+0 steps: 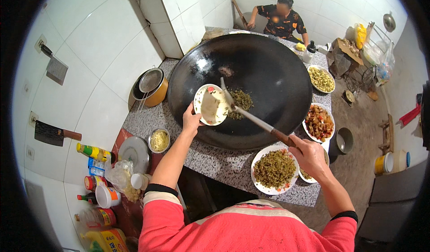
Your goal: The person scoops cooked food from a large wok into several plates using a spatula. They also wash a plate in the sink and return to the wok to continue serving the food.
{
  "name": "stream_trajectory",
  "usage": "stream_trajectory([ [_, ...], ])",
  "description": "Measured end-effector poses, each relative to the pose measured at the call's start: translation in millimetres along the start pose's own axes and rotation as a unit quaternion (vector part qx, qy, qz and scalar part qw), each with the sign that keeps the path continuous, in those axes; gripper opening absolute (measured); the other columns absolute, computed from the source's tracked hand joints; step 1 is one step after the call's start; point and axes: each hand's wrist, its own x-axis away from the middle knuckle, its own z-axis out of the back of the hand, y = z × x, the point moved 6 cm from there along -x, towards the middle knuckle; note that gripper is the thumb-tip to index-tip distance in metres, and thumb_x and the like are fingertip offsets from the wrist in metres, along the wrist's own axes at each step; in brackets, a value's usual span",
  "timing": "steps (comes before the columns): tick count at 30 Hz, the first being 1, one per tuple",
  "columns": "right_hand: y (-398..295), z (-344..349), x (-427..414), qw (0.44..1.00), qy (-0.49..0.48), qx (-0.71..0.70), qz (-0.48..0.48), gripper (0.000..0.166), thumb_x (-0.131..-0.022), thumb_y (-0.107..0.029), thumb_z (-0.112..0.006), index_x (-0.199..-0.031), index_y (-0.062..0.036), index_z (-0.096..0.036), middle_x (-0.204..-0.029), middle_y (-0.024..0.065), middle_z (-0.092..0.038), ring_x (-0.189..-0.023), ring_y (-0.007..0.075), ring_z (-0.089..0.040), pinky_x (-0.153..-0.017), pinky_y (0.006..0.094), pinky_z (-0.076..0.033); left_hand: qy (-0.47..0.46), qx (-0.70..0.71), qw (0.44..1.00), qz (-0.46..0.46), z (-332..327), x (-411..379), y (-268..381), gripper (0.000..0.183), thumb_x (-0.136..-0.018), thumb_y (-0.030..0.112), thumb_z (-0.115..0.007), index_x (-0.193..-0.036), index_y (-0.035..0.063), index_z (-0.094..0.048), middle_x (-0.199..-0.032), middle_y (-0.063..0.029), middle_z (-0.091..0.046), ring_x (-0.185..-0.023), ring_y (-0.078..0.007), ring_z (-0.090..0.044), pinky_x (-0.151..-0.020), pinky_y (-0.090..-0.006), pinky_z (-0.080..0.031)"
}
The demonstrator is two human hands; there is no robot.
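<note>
My left hand [192,121] holds a small white bowl [210,105] by its near rim, tilted over the large black wok [268,84]. Green flecks and a reddish patch show inside the bowl. My right hand [309,156] grips the wooden handle of a long metal wok spatula [253,119]. The spatula's blade is seen nearly edge-on, by the bowl's right rim. Below it, a pile of chopped dark-green food [241,101] lies in the wok. A plate of chopped green food with red bits [274,169] stands near my right hand, beside the wok.
Plates of red-brown diced food [319,122] and pale-green diced food [321,78] stand along the right counter edge. Left are a yellow pot with a strainer [151,80], a metal bowl [159,140], a round lid [134,154] and several bottles. Another person [282,20] sits beyond the wok.
</note>
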Motion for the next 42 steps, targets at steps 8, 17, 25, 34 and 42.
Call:
stream_trajectory([
  [8, -19, -13, -2, 0.997, -0.029, 0.067, 0.0, 0.039, -0.084, -0.026, -0.062, -0.12, -0.0118, -0.058, -0.073, 0.0151, -0.061, -0.06, 0.0327, -0.061, -0.053, 0.0432, -0.047, -0.027, 0.02, 0.999, 0.03, -14, 14, -4, 0.067, -0.076, -0.013, -0.042, -0.139, 0.0088, -0.037, -0.122, -0.0124, -0.051, -0.096, -0.0228, -0.062, -0.065, -0.0362, -0.061],
  [17, -7, 8, 15, 0.997, -0.01, 0.081, 0.0, 0.035, -0.083, -0.026, -0.064, -0.114, -0.0136, -0.06, -0.07, 0.0146, -0.06, -0.058, 0.0322, -0.06, -0.052, 0.0439, -0.045, 0.021, 0.017, 1.0, 0.016, -4, 21, -2, 0.065, -0.075, -0.014, -0.041, -0.137, 0.0061, -0.039, -0.123, -0.0097, -0.052, -0.101, -0.0225, -0.06, -0.064, -0.0355, -0.06],
  [25, -18, 14, 15, 0.994, -0.049, 0.1, 0.023, 0.032, -0.083, -0.026, -0.064, -0.112, -0.015, -0.06, -0.07, 0.0139, -0.059, -0.058, 0.0306, -0.06, -0.053, 0.0423, -0.046, 0.045, -0.016, 0.997, -0.052, -10, 25, 9, 0.065, -0.076, -0.014, -0.043, -0.137, 0.0066, -0.04, -0.123, -0.0088, -0.052, -0.1, -0.0197, -0.06, -0.065, -0.0315, -0.058],
  [34, -22, 51, -19, 0.977, -0.058, 0.207, 0.002, 0.032, -0.082, -0.024, -0.064, -0.112, -0.0125, -0.06, -0.071, 0.0126, -0.06, -0.061, 0.0287, -0.062, -0.055, 0.0424, -0.046, 0.075, 0.062, 0.995, 0.003, 4, 33, 12, 0.06, -0.079, -0.01, -0.041, -0.138, 0.0036, -0.035, -0.121, -0.0148, -0.052, -0.096, -0.025, -0.063, -0.067, -0.037, -0.059],
  [42, -51, -39, -109, 0.863, -0.238, 0.406, 0.183, 0.01, -0.073, -0.013, -0.063, -0.069, -0.0118, -0.072, -0.075, 0.0091, -0.07, -0.075, 0.0236, -0.069, -0.058, 0.0341, -0.053, 0.115, 0.257, 0.959, 0.003, 37, 101, 30, 0.064, -0.073, -0.007, -0.042, -0.136, 0.0039, -0.035, -0.122, -0.0181, -0.05, -0.103, -0.0323, -0.06, -0.071, -0.045, -0.059],
])
